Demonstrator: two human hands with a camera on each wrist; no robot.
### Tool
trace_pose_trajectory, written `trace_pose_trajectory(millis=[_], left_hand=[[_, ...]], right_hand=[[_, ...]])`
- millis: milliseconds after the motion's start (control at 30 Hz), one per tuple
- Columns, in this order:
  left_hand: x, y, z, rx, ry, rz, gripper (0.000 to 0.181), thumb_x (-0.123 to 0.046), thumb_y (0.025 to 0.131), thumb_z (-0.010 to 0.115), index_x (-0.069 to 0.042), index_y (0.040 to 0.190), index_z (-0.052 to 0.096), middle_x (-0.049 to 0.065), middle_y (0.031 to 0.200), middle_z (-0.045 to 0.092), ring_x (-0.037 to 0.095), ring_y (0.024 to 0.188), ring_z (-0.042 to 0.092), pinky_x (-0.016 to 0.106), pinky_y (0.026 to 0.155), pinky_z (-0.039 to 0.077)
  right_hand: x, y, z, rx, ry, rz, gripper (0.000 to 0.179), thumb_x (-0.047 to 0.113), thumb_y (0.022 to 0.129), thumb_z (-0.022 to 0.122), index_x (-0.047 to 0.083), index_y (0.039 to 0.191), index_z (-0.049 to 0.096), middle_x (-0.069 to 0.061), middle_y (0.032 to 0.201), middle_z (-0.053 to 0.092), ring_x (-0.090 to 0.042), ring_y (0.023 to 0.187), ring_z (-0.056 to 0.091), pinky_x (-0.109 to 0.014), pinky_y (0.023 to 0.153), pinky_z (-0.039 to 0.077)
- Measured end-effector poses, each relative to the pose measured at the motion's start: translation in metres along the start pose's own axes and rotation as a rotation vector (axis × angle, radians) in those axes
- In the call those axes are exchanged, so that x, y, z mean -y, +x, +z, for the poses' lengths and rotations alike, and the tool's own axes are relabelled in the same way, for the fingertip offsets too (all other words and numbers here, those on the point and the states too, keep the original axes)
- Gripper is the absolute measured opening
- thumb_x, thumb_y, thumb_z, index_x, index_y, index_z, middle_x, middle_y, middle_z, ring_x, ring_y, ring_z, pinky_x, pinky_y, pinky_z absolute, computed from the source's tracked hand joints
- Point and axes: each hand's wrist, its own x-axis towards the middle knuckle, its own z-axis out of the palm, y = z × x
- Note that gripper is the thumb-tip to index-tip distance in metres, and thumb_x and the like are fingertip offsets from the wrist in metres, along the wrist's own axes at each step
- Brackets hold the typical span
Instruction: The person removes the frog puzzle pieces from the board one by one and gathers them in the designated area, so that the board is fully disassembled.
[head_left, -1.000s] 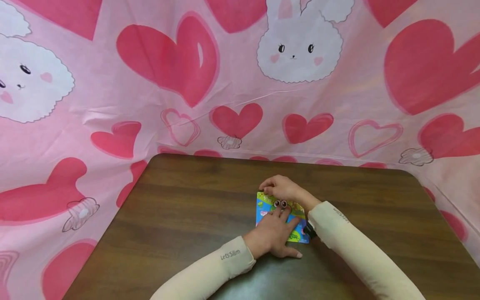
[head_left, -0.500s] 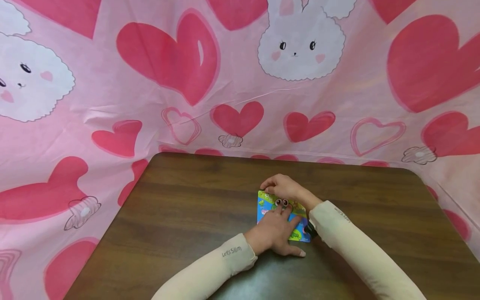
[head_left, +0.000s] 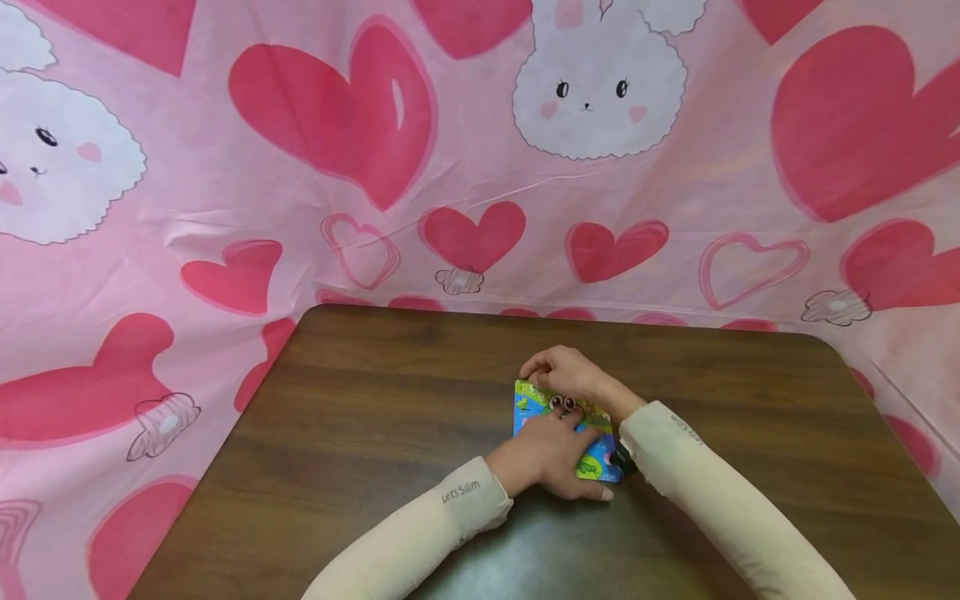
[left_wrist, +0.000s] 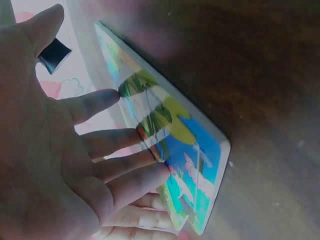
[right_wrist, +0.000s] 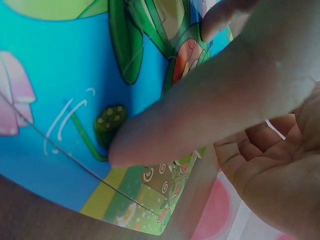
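A flat, brightly printed frog puzzle (head_left: pixel 597 452) lies on the brown table, slightly right of the middle in the head view. My left hand (head_left: pixel 551 457) rests on it, fingers spread across the picture, covering much of the frog below its eyes. In the left wrist view its fingertips touch the face of the puzzle (left_wrist: pixel 200 142), and a notch shows at one corner. My right hand (head_left: pixel 570 371) curls over the far-left corner. In the right wrist view a large finger (right_wrist: pixel 190 120), apparently its thumb, touches the printed face near that corner. Thin seams cross the print.
The wood-grain table (head_left: pixel 390 433) has rounded far corners. Behind it and at the sides hangs a pink cloth (head_left: pixel 465 183) with hearts and rabbits. A small black object (head_left: pixel 622 460) sits under my right cuff, beside the puzzle's right edge.
My left hand's thumb has shifted slightly away from me and its fingers look a little more drawn up. The right hand stays at the far-left corner, with the puzzle in the same place.
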Motion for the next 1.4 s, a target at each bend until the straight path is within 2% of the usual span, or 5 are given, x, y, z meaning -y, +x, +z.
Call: trace_pose_trajectory(millis=[433,700,1000,1200,1400], left_hand=[[0.007,-0.004,0.003,-0.002,-0.023,-0.013,0.080,-0.080,0.085,0.053,-0.043,0.154,0.038,-0.009,0.166,0.027,0.020,0.154,0.022,0.041,0.110,0.045],[0.007,-0.002,0.003,0.004,-0.005,-0.014,0.079,-0.079,0.086,0.054,-0.042,0.153,0.040,-0.007,0.165,0.030,0.020,0.154,0.027,0.040,0.113,0.042],[0.005,-0.003,-0.001,0.005,0.014,-0.010,0.080,-0.079,0.086,0.053,-0.040,0.154,0.038,-0.005,0.165,0.029,0.021,0.154,0.027,0.039,0.114,0.041],[0.005,-0.003,-0.001,0.014,0.015,-0.010,0.080,-0.079,0.086,0.053,-0.041,0.154,0.037,-0.006,0.166,0.028,0.021,0.154,0.027,0.039,0.114,0.041],[0.005,-0.002,0.001,0.027,0.019,-0.012,0.081,-0.080,0.086,0.052,-0.042,0.155,0.035,-0.006,0.167,0.026,0.022,0.154,0.026,0.041,0.114,0.041]], right_hand=[[-0.005,0.004,0.002,0.017,0.012,-0.009,0.021,0.013,0.099,0.063,0.012,0.117,0.074,-0.004,0.109,0.075,-0.016,0.089,0.063,-0.036,0.085,0.052],[-0.005,0.004,0.001,0.020,0.024,-0.019,0.021,0.014,0.100,0.062,0.014,0.117,0.074,-0.003,0.112,0.074,-0.017,0.091,0.062,-0.035,0.085,0.051],[-0.005,0.003,0.000,0.025,0.084,-0.027,0.023,0.006,0.096,0.064,0.010,0.118,0.073,-0.003,0.095,0.070,-0.017,0.084,0.059,-0.031,0.081,0.051],[-0.007,0.001,0.003,0.043,0.139,-0.074,0.028,0.000,0.096,0.061,0.010,0.120,0.071,-0.006,0.101,0.069,-0.019,0.088,0.060,-0.031,0.083,0.051],[-0.012,0.000,0.004,0.077,0.262,-0.080,0.033,-0.003,0.096,0.057,0.006,0.126,0.067,-0.011,0.116,0.069,-0.021,0.091,0.061,-0.032,0.083,0.055]])
